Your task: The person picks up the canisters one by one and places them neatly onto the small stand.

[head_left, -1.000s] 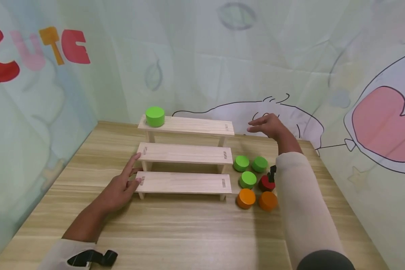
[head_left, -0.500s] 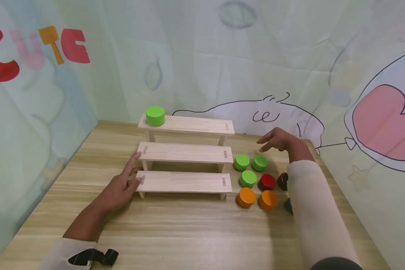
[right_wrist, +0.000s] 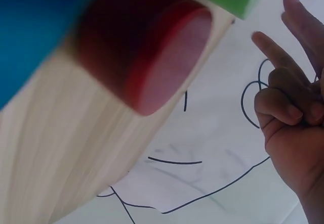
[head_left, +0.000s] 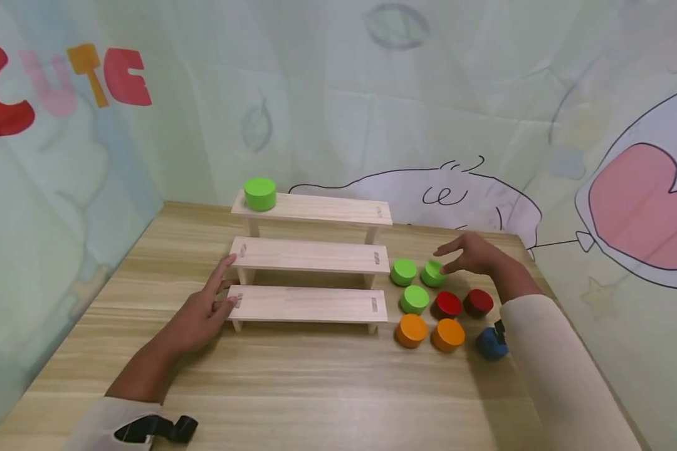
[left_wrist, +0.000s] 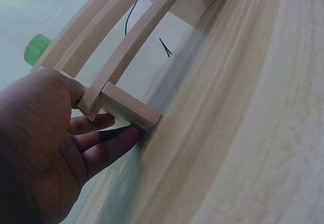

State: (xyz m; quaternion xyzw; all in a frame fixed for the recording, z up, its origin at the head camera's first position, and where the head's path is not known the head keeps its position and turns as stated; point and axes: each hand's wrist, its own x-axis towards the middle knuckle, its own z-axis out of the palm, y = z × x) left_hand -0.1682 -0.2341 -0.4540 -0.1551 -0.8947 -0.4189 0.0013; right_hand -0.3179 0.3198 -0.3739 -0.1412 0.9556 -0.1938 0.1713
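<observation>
A three-tier wooden stand (head_left: 310, 305) sits mid-table. My left hand (head_left: 200, 319) holds its left end, thumb on the lowest tier and forefinger at the middle one; the left wrist view has other fingers against the leg (left_wrist: 130, 105) under the board. One green round block (head_left: 260, 195) rests on the top tier's left end. My right hand (head_left: 476, 258) hovers over another green block (head_left: 432, 274), fingers apart and bent at the wrist, thumb near the block's right edge; whether it touches cannot be told. Nothing is gripped there.
Right of the stand are two more green blocks (head_left: 404, 272), two red blocks (head_left: 447, 305), two orange blocks (head_left: 411, 331) and a blue block (head_left: 492, 344), partly under my right sleeve (head_left: 558, 363). Printed cloth walls (head_left: 338, 113) close off the table's back and sides.
My right hand has moved right and down from beside the top tier to the rear right green block. The red and blue blocks at the right came into view. My left hand has stayed put.
</observation>
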